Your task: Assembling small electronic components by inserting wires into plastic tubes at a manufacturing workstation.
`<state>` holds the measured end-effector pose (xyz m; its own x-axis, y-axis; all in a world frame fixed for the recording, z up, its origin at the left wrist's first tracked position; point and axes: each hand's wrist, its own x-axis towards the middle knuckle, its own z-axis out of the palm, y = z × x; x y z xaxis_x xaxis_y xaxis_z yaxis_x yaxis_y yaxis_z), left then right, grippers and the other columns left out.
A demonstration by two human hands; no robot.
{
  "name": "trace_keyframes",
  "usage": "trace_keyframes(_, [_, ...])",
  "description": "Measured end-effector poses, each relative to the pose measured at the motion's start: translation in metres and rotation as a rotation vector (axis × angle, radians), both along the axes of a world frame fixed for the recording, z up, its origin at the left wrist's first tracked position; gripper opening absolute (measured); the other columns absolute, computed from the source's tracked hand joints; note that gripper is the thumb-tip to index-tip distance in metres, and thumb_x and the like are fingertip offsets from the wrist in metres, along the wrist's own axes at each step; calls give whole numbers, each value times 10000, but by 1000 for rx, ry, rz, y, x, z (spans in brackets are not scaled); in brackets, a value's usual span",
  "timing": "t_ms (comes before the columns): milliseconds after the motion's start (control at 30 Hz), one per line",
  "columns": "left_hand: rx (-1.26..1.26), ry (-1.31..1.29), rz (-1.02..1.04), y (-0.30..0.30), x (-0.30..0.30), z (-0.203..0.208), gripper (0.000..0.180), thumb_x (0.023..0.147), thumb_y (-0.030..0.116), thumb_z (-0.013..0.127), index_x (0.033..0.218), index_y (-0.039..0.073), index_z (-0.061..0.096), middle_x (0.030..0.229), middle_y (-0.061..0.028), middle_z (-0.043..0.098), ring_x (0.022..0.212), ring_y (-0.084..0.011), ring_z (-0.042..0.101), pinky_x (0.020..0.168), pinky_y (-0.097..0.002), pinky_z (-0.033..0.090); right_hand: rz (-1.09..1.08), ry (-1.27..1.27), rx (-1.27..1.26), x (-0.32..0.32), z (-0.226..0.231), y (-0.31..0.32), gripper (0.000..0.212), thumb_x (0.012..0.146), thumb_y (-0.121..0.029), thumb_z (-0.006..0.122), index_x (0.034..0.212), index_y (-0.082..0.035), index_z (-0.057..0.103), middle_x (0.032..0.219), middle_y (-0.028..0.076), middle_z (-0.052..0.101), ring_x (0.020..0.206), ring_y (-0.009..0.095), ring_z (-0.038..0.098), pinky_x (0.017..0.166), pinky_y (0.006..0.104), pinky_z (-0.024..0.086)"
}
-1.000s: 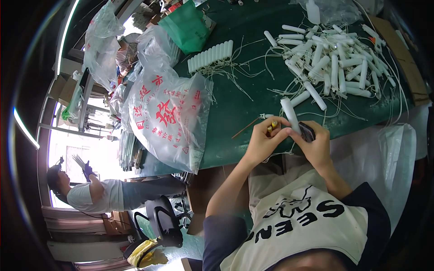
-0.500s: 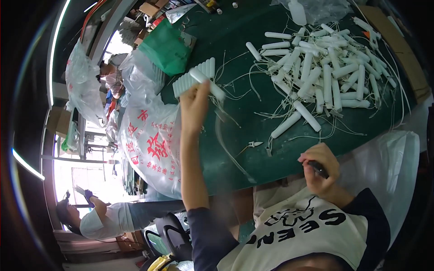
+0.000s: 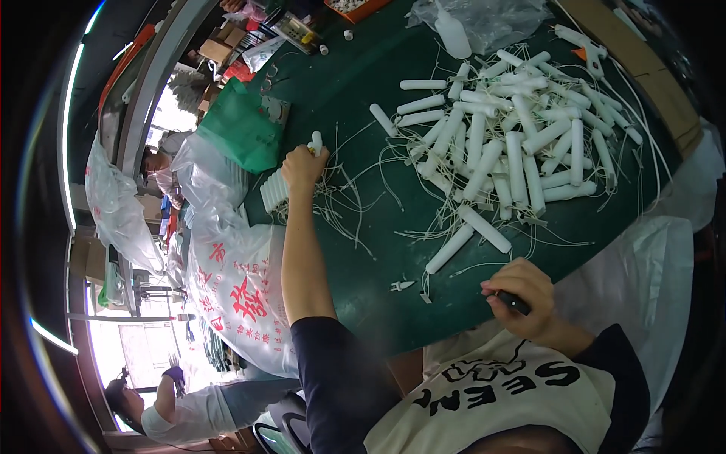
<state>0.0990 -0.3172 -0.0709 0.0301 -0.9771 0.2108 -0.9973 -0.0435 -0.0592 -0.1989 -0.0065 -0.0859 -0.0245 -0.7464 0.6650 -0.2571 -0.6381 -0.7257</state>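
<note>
Broad dark-green felt-topped table (image 3: 378,250), strewn with a heap of white plastic tubes trailing thin wires (image 3: 507,144). Left hand (image 3: 302,168), grip clamped on one white tube (image 3: 316,141) above a neat tube row (image 3: 274,191). Right hand (image 3: 522,299) closed on a small black tool (image 3: 514,303). Likely snag: loose wires dragging neighbouring tubes.

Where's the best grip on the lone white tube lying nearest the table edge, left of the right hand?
Probably mid-body. That white tube lies flat and slanted on the green table, apart from the pile, both long sides clear. Come from above, fingers across its short width. Thin wires trail at its ends, so avoid those. The right hand, closed on a dark tool, is nearest.
</note>
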Motion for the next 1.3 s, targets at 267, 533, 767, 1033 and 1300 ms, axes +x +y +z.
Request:
trace_keyframes(267, [63, 28, 64, 8, -11, 8, 596, 687, 579, 587, 947, 46, 653, 922, -188, 648, 903, -344, 612, 775, -418, 472, 22, 13, -6, -1, 6, 3, 220, 669, 33, 652, 880, 0, 595, 752, 90, 612, 616, 207, 580, 560, 283, 451])
trace_keyframes(533, [-23, 29, 76, 19, -3, -2, 589, 706, 576, 579, 877, 17, 652, 875, -191, 648, 852, -357, 617, 741, -424, 482, 11, 8, -38, -1, 8, 17, 229, 660, 34, 659, 878, 1, 598, 759, 95, 613, 617, 213, 578, 561, 289, 458])
trace_keyframes(767, [-161, 392, -85, 85, -62, 50, 412, 808, 423, 564, 813, 20, 646, 670, -150, 627, 646, -303, 615, 600, -379, 457, -80, -8, -27, -12, 8, 18, 191, 683, 45, 636, 868, 6, 606, 741, 93, 610, 619, 211, 577, 552, 282, 452])
trace_keyframes(1033, [250, 460, -694, 222, -136, 49, 230, 740, 304, 696, 766, 76, 677, 486, -46, 486, 419, -141, 439, 447, -273, 349, -306, -170, 145, -23, 11, 29, 93, 789, 56, 544, 849, 21, 605, 693, 91, 580, 571, 130, 567, 528, 235, 426])
trace_keyframes(1300, [16, 143, -637, 244, -141, 11, 233, 730, 329, 673, 753, 102, 622, 629, -85, 613, 584, -278, 609, 508, -369, 453, -323, -55, 98, -27, 14, 41, 86, 768, 28, 595, 846, 0, 616, 694, 79, 593, 583, 156, 580, 533, 253, 436])
